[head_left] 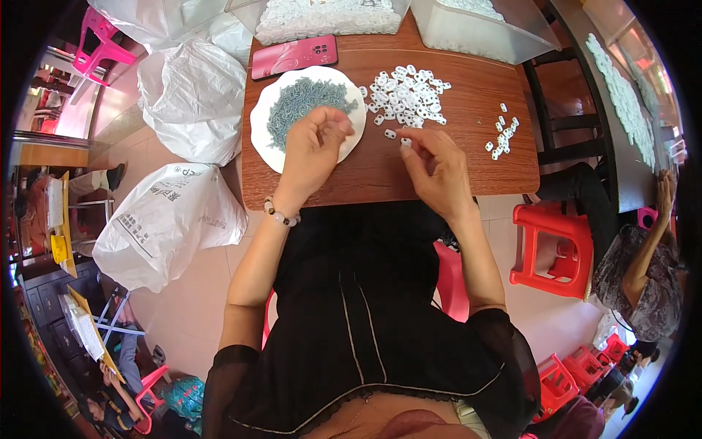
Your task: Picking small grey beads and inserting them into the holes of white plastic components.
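A white scalloped plate (261, 139) holds a heap of small grey-blue metal pieces (303, 102) that look like screws or springs. Over the plate's right side is my left hand (318, 146), its fingers curled and thumb against them; whatever they pinch is too small to make out. To the right, just above the wooden table (365, 186), my right hand (439, 172) pinches a small white plastic piece (406, 143) between thumb and fingertip. Another white two-holed piece (390, 134) lies beside it. Beyond my right hand spreads a pile of such white pieces (406, 95).
A pink phone (295, 58) lies behind the plate. Clear bins of white pieces (329, 22) stand at the back. More loose pieces (502, 137) lie at the table's right. White sacks (172, 223) stand left, a red stool (552, 252) right. Other people sit nearby.
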